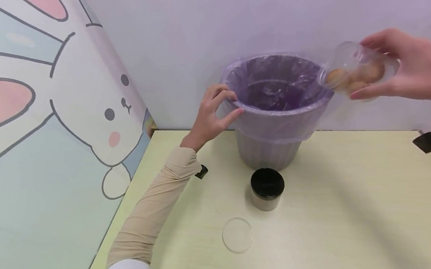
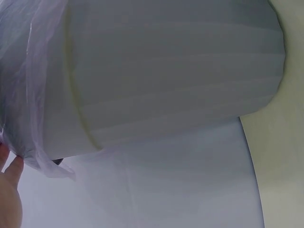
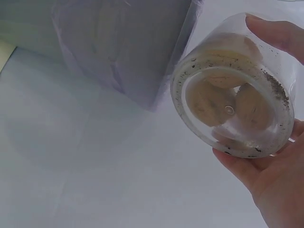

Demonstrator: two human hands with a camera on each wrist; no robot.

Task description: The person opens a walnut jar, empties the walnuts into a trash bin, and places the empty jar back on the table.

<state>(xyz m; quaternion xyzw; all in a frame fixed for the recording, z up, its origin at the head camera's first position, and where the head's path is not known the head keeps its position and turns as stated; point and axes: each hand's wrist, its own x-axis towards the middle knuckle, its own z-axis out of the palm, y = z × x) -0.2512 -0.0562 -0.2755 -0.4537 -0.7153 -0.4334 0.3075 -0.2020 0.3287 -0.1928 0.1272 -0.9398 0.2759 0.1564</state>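
Where the rabbit mural (image 1: 94, 111) comes down to the pale yellow tabletop (image 1: 341, 209), a slanting left edge runs back to the corner. Inside that edge an arm in a beige sleeve (image 1: 153, 212) reaches forward, and the left hand (image 1: 211, 113) grips the near left rim of the waste bin (image 1: 271, 153) — fingers over the lip, thumb on the outside. A clear disc (image 1: 237, 235) lies flat nearer the viewer, with tabletop on all sides of it. Just beyond, to its right, a short round container (image 1: 266, 202) with a black top stands upright, close to the bin's base. The bin stands upright by the back edge, its mouth wide and lined with a thin purple bag (image 1: 276, 125) that folds down outside. Near its right rim the clear jar (image 1: 348, 54) hangs in the air on its side, mouth toward the bin; whether they touch I cannot tell. Rounded brown pieces (image 1: 356, 75) lie inside it, and the right hand (image 1: 411, 66) holds it between thumb and fingers. Below, a broad stretch of tabletop — crossed by a soft shadow — runs to the right edge.
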